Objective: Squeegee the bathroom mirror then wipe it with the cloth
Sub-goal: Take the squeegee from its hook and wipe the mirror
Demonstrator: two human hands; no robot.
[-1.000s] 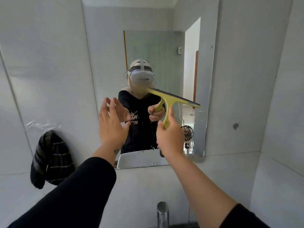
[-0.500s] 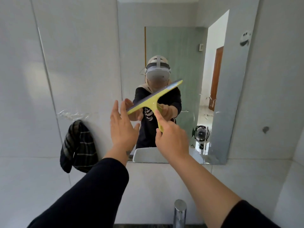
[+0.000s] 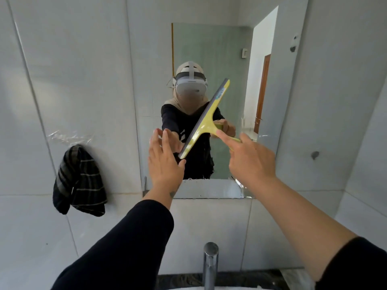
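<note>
Squeegee [image 3: 206, 118] has tilted steeper, gripped by right hand [image 3: 250, 159]; left hand [image 3: 164, 162] spread beside it.

Nothing legible here: the squeegee [image 3: 206, 119] carries a small pale label near its upper blade end, but the print is too blurred to read.

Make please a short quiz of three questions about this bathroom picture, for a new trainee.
1. True or false: the right hand holds the yellow squeegee by its handle.
2. Where is the striped cloth?
A. in the left hand
B. hanging on the wall left of the mirror
C. on the tap
3. Fill in: the left hand is ____ and holds nothing.

Key:
1. True; the blade stands slanted in front of the mirror.
2. B
3. open
</note>
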